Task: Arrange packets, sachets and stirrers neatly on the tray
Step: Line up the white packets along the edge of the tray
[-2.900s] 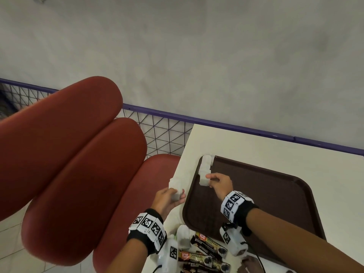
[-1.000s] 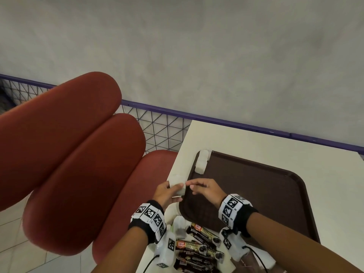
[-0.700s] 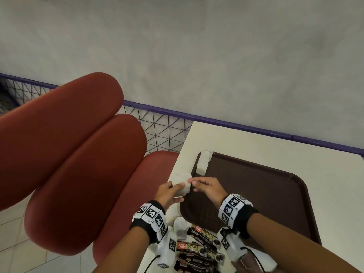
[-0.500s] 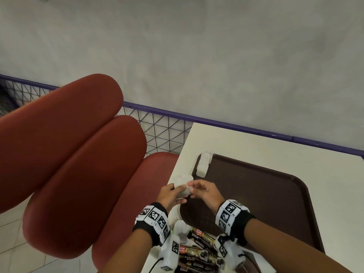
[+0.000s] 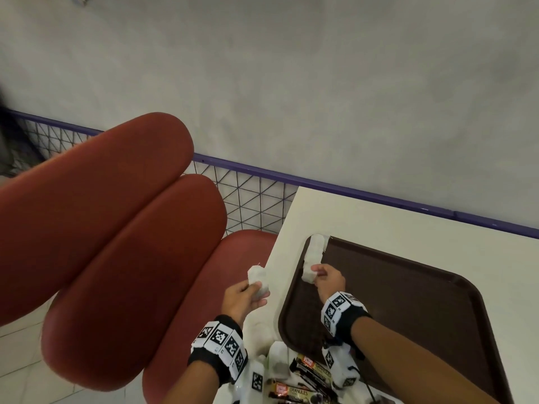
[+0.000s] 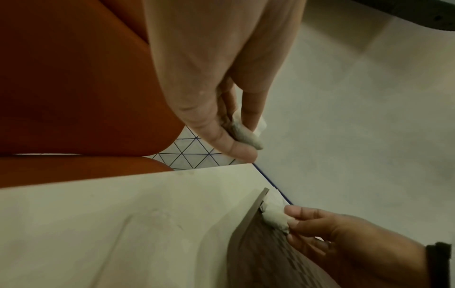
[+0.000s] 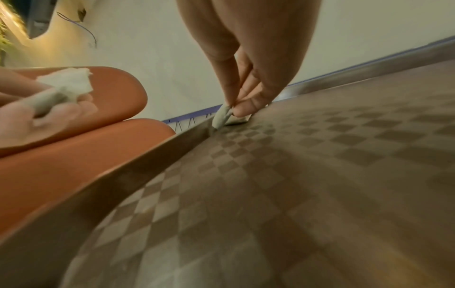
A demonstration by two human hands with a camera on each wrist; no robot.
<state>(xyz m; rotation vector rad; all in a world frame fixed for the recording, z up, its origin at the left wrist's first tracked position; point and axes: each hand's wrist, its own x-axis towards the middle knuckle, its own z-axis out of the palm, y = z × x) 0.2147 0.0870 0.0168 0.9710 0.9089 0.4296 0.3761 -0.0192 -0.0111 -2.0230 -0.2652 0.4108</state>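
So the white sachet (image 5: 308, 276) I'm setting down sits right at the tray's (image 5: 437, 301) left rim, just below the other white sachets (image 5: 315, 246) already lined along that edge up to the far corner. My right hand (image 5: 329, 282) has it pinched between thumb and fingertips, the grip closed tight on its end, and its lower end touches the tray floor against the rim.

My left hand (image 5: 240, 297) hangs off past the surface (image 5: 364, 220) edge with fingers curled round a small bunch of white sachets (image 5: 258, 282), waiting their turn.

To do this one well, I reckon I should butt it end to end with the row, keep it parallel to the rim, and let go only once it lies flat so it doesn't flip.

Down near my wrists there's a pile of dark stick packets (image 5: 309, 383) on the surface; I can read "GRANULES" on one, the rest is too small. Red seat cushions (image 5: 116, 243) off to the left.
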